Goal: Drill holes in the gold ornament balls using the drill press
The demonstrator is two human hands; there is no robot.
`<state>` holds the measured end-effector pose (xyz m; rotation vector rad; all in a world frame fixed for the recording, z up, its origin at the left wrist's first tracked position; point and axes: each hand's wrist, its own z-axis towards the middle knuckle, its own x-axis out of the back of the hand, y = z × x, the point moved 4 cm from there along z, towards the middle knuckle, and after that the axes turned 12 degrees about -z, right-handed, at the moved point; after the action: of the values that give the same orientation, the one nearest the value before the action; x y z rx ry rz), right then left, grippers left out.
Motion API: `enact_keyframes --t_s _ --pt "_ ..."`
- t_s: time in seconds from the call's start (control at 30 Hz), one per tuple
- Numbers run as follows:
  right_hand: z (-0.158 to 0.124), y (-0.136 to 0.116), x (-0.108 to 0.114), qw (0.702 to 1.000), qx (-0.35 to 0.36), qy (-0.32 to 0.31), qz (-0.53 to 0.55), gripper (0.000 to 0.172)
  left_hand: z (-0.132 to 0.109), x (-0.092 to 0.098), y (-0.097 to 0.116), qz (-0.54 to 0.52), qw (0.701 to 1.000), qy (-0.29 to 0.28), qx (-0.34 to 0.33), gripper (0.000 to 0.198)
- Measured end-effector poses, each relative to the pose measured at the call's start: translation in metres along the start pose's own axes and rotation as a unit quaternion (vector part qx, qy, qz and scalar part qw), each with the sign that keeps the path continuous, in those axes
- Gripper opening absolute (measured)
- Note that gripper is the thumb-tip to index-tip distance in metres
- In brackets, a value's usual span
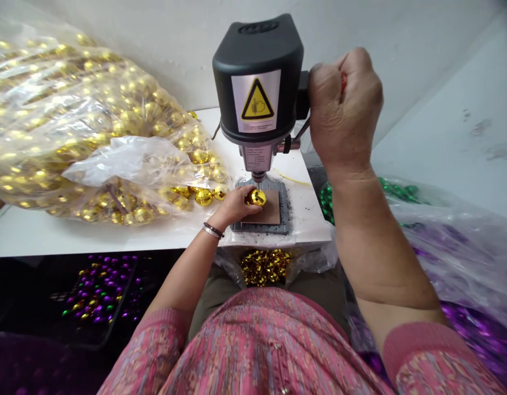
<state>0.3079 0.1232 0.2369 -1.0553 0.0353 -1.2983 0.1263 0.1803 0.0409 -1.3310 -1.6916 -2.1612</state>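
Observation:
A small black bench drill press (258,82) with a yellow hand-warning label stands on the white table. On its grey base (283,208) lies a brown board (272,211). My left hand (233,206) pinches a shiny gold faceted ball (258,197) on that board, right below the drill chuck (258,176). The thin bit points down at the top of the ball; I cannot tell whether it touches. High on the right side of the machine, my right hand (346,104) is closed in a fist around the drill press lever, with a bit of red showing between the fingers.
A big clear bag of gold balls (92,120) fills the left of the white table (154,238). An open bag of gold balls (266,267) hangs below the front edge. Purple, green and gold balls (101,291) lie lower left. Bags with green and purple pieces (475,329) stand at right.

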Motion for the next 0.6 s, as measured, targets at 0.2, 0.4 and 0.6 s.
enact_keyframes --t_s 0.2,0.4,0.6 --pt "0.001 0.0 0.001 0.999 -0.004 0.006 0.046 0.046 0.004 -0.005 -0.001 -0.009 1.0 -0.006 -0.016 0.062" --pt "-0.015 0.007 0.005 0.995 0.07 0.036 0.063 0.039 0.003 -0.012 -0.005 -0.068 0.998 -0.005 0.005 0.067" --pt "-0.058 0.029 0.011 0.98 0.176 0.049 0.076 0.021 0.003 -0.018 -0.012 -0.142 0.99 -0.001 0.015 0.069"
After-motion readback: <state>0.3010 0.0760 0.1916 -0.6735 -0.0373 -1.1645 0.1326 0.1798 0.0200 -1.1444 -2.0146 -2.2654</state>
